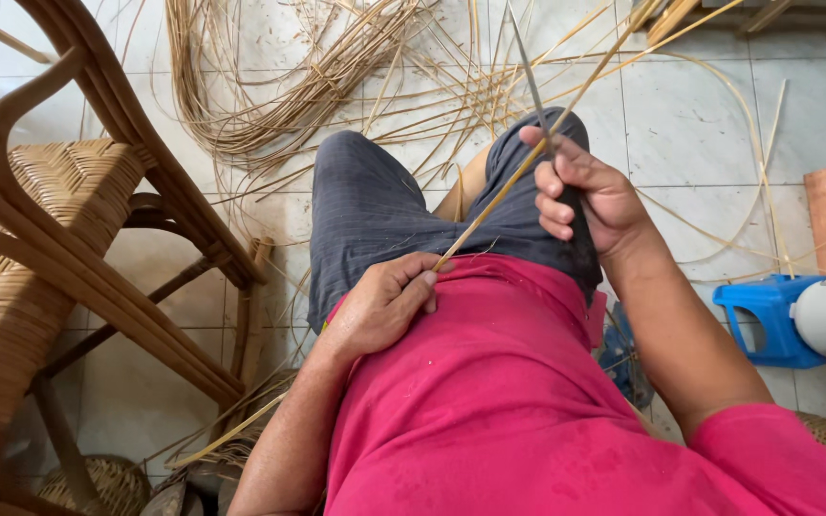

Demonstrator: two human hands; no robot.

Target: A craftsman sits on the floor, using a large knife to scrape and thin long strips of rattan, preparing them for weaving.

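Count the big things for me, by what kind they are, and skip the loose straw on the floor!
Hands: 2, left hand and right hand
Knife: 1
Cane strip held across both hands: 1
Woven chair: 1
Blue plastic stool: 1
Total: 6

Working a rattan strip with a blade over my lap

My left hand [389,304] is pinching the lower end of a rattan strip [528,162] against my pink shirt [509,401], while my right hand [590,196] is gripping a thin knife [531,81], blade pointing up, touching the strip. Loose rattan strands [279,86] are lying across the tiled floor [690,124], and a woven chair [40,248] is standing at my left.
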